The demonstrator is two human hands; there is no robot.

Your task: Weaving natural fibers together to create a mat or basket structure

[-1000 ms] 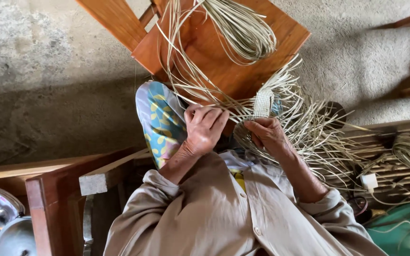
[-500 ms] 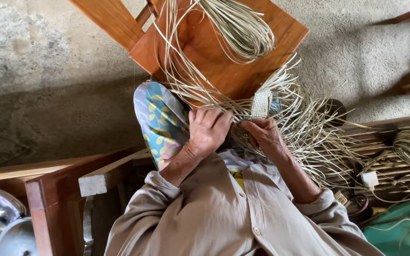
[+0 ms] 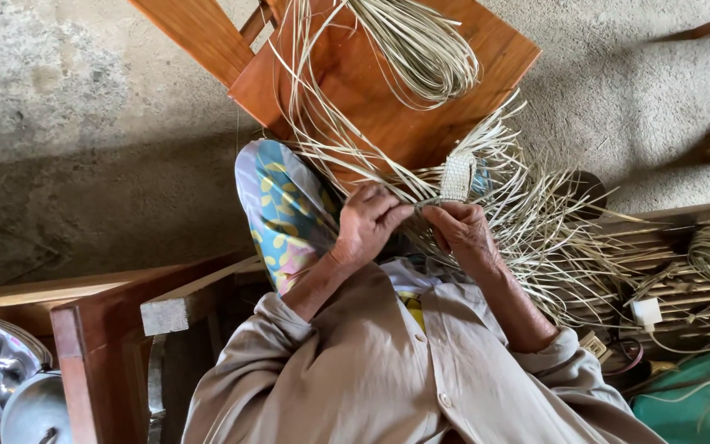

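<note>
Little has moved over the last second — both hands stay at the same spot on the woven strip (image 3: pixel 457 177). The left hand (image 3: pixel 367 224) and right hand (image 3: pixel 460 232) are closed, pinching pale straw strands (image 3: pixel 536 222) just below that strip, in front of the wooden chair (image 3: pixel 388 90). The weave seems mid-stitch — no visible progress.

Home weaving workspace: bare concrete floor (image 3: pixel 84 123), wooden chair (image 3: pixel 388 90), straw bundles (image 3: pixel 421 41).
</note>
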